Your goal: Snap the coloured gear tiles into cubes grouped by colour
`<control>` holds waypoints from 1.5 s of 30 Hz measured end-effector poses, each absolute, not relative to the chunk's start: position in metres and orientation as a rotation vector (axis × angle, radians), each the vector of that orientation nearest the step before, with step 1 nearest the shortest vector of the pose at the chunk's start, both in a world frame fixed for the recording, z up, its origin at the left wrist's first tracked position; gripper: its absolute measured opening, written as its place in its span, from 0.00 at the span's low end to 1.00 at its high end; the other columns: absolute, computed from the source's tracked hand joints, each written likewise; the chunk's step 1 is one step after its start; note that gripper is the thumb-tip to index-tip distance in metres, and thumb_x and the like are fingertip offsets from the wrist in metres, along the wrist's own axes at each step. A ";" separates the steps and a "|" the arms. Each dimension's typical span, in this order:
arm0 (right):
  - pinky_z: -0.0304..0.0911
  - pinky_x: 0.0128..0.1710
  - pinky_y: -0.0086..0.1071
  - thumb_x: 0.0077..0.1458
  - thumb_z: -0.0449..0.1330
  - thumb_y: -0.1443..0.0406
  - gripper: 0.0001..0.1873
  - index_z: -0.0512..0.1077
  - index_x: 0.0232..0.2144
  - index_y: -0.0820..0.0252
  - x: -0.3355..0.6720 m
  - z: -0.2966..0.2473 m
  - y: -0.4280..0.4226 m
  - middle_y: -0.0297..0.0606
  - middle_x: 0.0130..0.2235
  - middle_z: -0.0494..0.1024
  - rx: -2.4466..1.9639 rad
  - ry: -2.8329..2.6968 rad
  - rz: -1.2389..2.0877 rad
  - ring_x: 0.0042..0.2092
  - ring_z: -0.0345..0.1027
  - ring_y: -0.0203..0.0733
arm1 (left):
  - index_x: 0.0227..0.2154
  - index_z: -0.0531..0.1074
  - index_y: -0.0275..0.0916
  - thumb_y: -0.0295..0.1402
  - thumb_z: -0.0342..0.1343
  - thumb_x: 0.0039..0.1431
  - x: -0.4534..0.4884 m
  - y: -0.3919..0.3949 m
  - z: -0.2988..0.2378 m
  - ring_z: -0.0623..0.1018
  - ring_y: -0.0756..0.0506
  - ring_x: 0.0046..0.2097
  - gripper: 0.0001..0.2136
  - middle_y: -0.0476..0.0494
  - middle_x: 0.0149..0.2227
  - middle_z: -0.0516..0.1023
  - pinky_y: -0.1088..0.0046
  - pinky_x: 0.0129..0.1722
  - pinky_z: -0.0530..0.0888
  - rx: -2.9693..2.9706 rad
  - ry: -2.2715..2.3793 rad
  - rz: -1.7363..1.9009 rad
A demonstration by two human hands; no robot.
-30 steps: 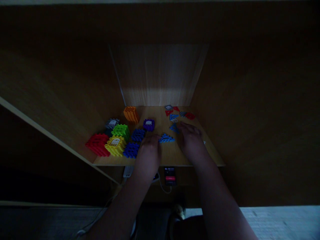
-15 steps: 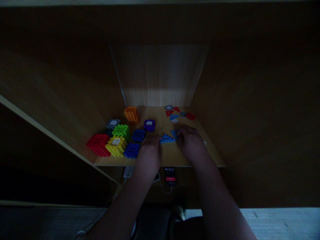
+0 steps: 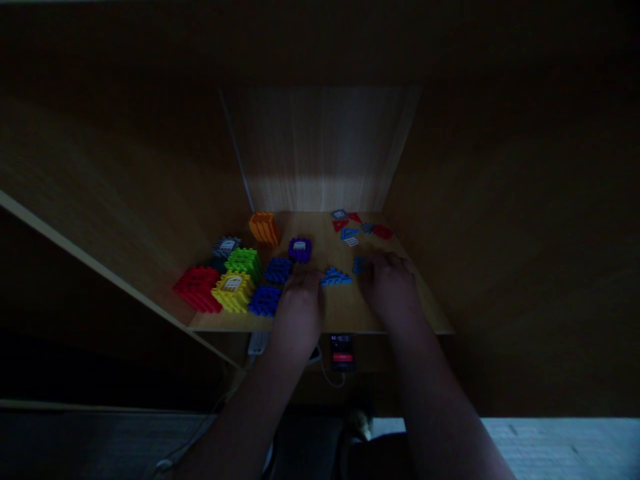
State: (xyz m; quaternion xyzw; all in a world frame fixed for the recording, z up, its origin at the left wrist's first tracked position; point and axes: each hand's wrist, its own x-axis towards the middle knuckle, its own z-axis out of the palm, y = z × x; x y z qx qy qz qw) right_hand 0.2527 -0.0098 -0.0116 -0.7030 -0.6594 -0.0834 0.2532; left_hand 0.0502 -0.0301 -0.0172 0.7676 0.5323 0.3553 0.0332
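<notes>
My left hand (image 3: 301,300) is closed at the left end of a stack of blue triangular building tiles (image 3: 337,277) lying on the wooden shelf. Its fingertips grip that end, partly hidden behind the hand. To the right, my right hand (image 3: 389,283) pinches another blue building tile (image 3: 359,265), tilted and a short way apart from the stack. Close to my left hand are stacks of dark blue square tiles (image 3: 265,300) and a purple stack (image 3: 300,249) with a white window piece on top.
Red (image 3: 199,289), yellow (image 3: 233,291), green (image 3: 243,264) and orange (image 3: 265,229) tile stacks stand at the left. Loose red (image 3: 383,231), blue (image 3: 349,233) and white (image 3: 351,242) pieces lie at the back right. Cabinet walls enclose the shelf (image 3: 345,317); a lit phone (image 3: 343,352) sits below its front edge.
My right hand has moved slightly right with its blue tile, which has turned and now stands farther from the stack. My left hand has stayed at the stack's left end.
</notes>
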 end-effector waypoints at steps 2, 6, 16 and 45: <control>0.66 0.51 0.51 0.70 0.55 0.67 0.14 0.80 0.49 0.61 0.252 -0.010 -0.011 0.56 0.50 0.80 -1.935 -1.781 -0.244 0.52 0.71 0.63 | 0.49 0.77 0.38 0.17 0.56 0.66 0.050 -0.030 -0.017 0.82 0.39 0.52 0.14 0.40 0.48 0.84 0.59 0.55 0.81 2.361 1.638 1.087; 0.66 0.50 0.49 0.70 0.56 0.66 0.12 0.81 0.45 0.59 0.254 -0.010 -0.010 0.54 0.48 0.82 -1.904 -1.794 -0.225 0.51 0.72 0.61 | 0.49 0.77 0.38 0.17 0.55 0.66 0.050 -0.030 -0.017 0.82 0.39 0.51 0.14 0.40 0.47 0.84 0.59 0.54 0.81 2.356 1.631 1.083; 0.68 0.48 0.43 0.66 0.64 0.67 0.05 0.80 0.42 0.55 0.258 -0.008 -0.005 0.44 0.42 0.85 -1.656 -1.743 0.033 0.46 0.76 0.54 | 0.51 0.76 0.39 0.18 0.55 0.67 0.050 -0.030 -0.018 0.82 0.38 0.51 0.15 0.40 0.49 0.83 0.59 0.55 0.80 2.339 1.631 1.103; 0.70 0.56 0.45 0.62 0.70 0.68 0.15 0.76 0.51 0.53 0.256 -0.011 -0.010 0.41 0.50 0.84 -1.292 -2.009 0.253 0.54 0.77 0.51 | 0.54 0.74 0.39 0.20 0.55 0.69 0.054 -0.033 -0.010 0.84 0.38 0.51 0.15 0.38 0.47 0.84 0.59 0.53 0.81 2.272 1.698 1.092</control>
